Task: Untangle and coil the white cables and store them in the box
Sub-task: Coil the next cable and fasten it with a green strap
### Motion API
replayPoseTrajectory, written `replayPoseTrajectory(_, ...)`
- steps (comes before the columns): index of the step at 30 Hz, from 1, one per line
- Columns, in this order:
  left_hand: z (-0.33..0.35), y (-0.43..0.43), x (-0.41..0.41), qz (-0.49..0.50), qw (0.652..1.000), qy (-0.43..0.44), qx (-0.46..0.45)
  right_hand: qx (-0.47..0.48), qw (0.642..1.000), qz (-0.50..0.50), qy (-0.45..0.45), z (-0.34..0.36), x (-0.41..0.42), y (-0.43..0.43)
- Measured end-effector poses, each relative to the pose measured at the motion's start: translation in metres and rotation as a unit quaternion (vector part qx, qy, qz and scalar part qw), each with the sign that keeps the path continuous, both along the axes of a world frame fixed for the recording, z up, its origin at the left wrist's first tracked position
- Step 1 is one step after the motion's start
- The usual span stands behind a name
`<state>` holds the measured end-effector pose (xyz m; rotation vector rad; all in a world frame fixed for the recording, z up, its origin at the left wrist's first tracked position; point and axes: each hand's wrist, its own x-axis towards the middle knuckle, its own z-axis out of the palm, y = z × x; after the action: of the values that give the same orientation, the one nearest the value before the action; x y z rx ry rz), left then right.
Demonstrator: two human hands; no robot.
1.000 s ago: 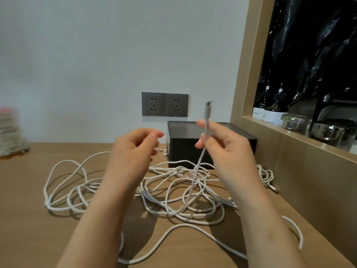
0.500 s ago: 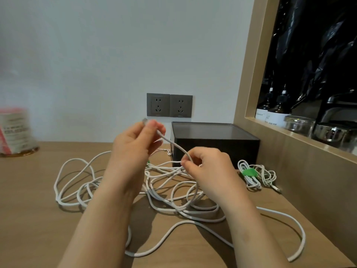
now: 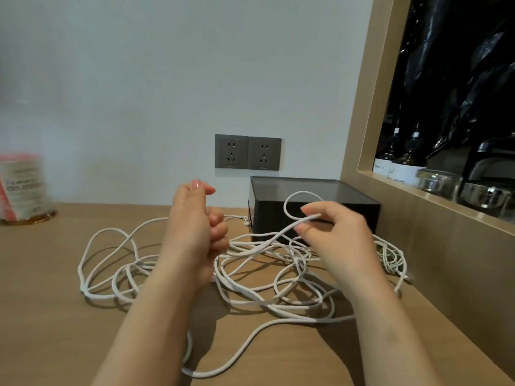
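Head view only. Smooth wooden desk against a plain pale wall. On the wall, two square grey sockets side by side, just above and left of one black rectangular box with a flat grey top, set at the back of the desk. Far left, one blurred round canister, red and white. At right, a wood-framed niche backed with crinkled black sheet. Inside it, two dark bottles with white labels, one glass jar, and shiny metal ware beside that, too dim to name.

Across mid-desk, thin round white cables sprawled in loose overlapping loops, reaching up to the front of the box. Cannot count separate cables in the tangle. One smaller bundle of thinner cord at the right, near the box.

Two bare hands above the tangle, forearms hiding part of it. Left hand: fingers curled into a fist, thumb tip on forefinger, gripping one cable at the lower knuckles. Right hand, covering part of the box front: fingers pinching the same cable, with one small loop raised above the fingertips.
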<state>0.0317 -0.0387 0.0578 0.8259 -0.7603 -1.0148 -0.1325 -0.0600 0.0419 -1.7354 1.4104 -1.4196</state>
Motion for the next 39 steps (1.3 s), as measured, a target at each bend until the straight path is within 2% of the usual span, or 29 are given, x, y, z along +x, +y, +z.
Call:
replayPoseTrajectory(4, -0.003, -0.001, 0.0, -0.006, 1.0, -0.026, 0.0, 0.018, 0.986, 0.083, 0.145, 0.0, 0.004, 0.003)
replayPoseTrajectory(7, -0.004, -0.002, 0.003, -0.02, 0.999, -0.04, 0.0, -0.03, 0.98, 0.035, 0.195, 0.001, 0.006, 0.004)
replayPoseTrajectory(9, -0.005, -0.002, 0.007, -0.008, 0.997, -0.081, 0.006, -0.08, 0.977, -0.025, 0.195, 0.001, 0.005, 0.001)
replayPoseTrajectory(13, -0.005, -0.001, 0.016, 0.052, 0.975, -0.218, 0.016, -0.168, 0.961, -0.124, 0.182, 0.005, -0.006, 0.0)
replayPoseTrajectory(15, -0.005, 0.001, 0.016, 0.049, 0.962, -0.269, 0.008, -0.153, 0.963, -0.101, 0.197, 0.01, -0.007, 0.007)
replayPoseTrajectory(17, -0.006, 0.002, 0.011, 0.039, 0.943, -0.33, 0.002, -0.095, 0.977, -0.034, 0.187, 0.014, -0.003, 0.013)
replayPoseTrajectory(19, -0.007, 0.004, 0.004, 0.026, 0.925, -0.379, 0.008, -0.043, 0.992, 0.031, 0.114, 0.014, 0.001, 0.015)
replayPoseTrajectory(21, -0.007, 0.006, 0.0, 0.028, 0.92, -0.392, -0.002, -0.028, 0.997, 0.064, 0.027, 0.013, 0.002, 0.013)
replayPoseTrajectory(23, -0.005, 0.008, 0.001, 0.029, 0.918, -0.394, -0.02, -0.021, 0.997, 0.074, -0.004, 0.014, -0.003, 0.012)
replayPoseTrajectory(28, -0.01, 0.007, 0.011, -0.027, 0.884, -0.467, -0.009, -0.007, 0.991, 0.122, 0.052, 0.017, -0.016, 0.015)
replayPoseTrajectory(31, -0.014, 0.006, 0.007, -0.012, 0.829, -0.559, 0.003, -0.067, 0.987, 0.09, 0.111, 0.016, -0.015, 0.013)
replayPoseTrajectory(33, -0.017, 0.002, 0.003, 0.014, 0.783, -0.622, -0.002, -0.105, 0.985, 0.074, 0.118, 0.017, -0.012, 0.013)
replayPoseTrajectory(35, -0.019, 0.0, 0.0, 0.038, 0.756, -0.653, -0.013, -0.136, 0.983, 0.062, 0.107, 0.017, -0.01, 0.013)
replayPoseTrajectory(37, -0.021, -0.003, -0.002, 0.042, 0.749, -0.66, -0.026, -0.159, 0.981, 0.052, 0.096, 0.015, -0.009, 0.012)
replayPoseTrajectory(39, -0.021, -0.002, -0.003, 0.025, 0.765, -0.643, -0.033, -0.171, 0.98, 0.048, 0.091, 0.014, -0.007, 0.011)
